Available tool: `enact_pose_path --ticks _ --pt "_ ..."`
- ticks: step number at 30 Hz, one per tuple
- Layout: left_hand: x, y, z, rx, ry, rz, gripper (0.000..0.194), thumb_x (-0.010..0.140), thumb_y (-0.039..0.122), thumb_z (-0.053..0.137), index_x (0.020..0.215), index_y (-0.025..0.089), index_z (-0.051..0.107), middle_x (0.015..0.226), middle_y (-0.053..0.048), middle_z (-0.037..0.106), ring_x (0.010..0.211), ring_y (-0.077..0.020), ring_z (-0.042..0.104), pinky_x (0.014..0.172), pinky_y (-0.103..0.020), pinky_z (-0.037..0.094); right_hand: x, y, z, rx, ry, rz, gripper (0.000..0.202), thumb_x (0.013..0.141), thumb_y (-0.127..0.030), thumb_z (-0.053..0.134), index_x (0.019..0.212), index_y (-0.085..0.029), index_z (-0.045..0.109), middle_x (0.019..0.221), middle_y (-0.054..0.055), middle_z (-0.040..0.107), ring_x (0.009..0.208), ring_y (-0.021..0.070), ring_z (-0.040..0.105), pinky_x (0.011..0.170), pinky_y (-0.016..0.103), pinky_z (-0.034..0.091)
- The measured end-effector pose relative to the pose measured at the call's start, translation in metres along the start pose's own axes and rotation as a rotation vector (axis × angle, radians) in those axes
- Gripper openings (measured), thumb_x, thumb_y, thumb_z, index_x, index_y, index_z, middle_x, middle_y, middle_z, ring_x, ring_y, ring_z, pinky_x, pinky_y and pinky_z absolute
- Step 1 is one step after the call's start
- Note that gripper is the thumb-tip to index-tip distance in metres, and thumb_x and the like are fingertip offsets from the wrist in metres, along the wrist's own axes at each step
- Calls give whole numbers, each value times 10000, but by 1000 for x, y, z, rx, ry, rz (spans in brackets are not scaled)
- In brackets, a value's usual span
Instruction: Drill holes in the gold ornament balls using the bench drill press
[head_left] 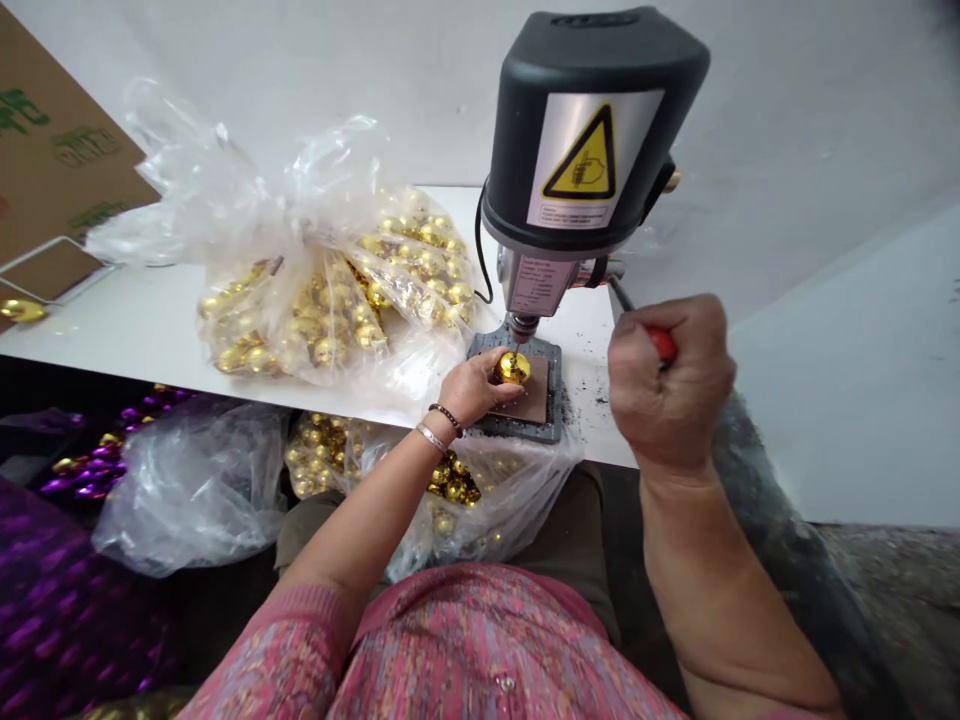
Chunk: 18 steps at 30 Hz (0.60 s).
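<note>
My left hand pinches a shiny gold ball ornament between thumb and fingers. The ball sits on a square brown pad on the grey base plate of a drill press. Right above the ball is the drill's chuck, its bit reaching down to the ball's top; whether it has gone in I cannot tell. My right hand is closed round the red knob of the press's feed lever. Dark shavings lie around the plate.
A tied clear plastic bag full of gold balls rests on the white table, left of the press. Another open bag of gold balls is at my lap. Purple balls are at lower left, a cardboard box at upper left.
</note>
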<state>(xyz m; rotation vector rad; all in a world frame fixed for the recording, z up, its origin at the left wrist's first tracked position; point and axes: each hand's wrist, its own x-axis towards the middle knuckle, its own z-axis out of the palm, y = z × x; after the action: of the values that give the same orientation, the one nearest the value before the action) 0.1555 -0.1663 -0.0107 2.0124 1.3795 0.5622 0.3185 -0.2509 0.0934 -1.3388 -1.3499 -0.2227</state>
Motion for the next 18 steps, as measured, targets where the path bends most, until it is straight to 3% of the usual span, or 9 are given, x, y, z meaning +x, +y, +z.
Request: enact_pose_path --ticks 4,12,18 --pt "-1 1 1 -15 6 -4 631 740 353 808 1343 273 640 1287 -27 702 1161 -230 651 965 -280 489 -17 15 11 -4 87 -67 79 868 -256 496 848 -198 545 698 -39 515 628 33 463 643 191 413" --pt "-2 2 1 -38 6 -3 604 728 367 806 1306 267 662 1177 -17 733 1022 -216 676 873 -270 495 -30 43 32 51 178 -274 83 889 -226 482 952 -204 532 854 -5 602 789 67 613 728 231 499" --pt "-4 1 0 -88 1 23 564 729 377 782 1269 256 678 1080 6 740 953 -187 671 822 -245 481 -39 55 46 147 198 -253 119 906 -300 463 913 -183 488 807 -12 591 769 83 653 706 254 525"
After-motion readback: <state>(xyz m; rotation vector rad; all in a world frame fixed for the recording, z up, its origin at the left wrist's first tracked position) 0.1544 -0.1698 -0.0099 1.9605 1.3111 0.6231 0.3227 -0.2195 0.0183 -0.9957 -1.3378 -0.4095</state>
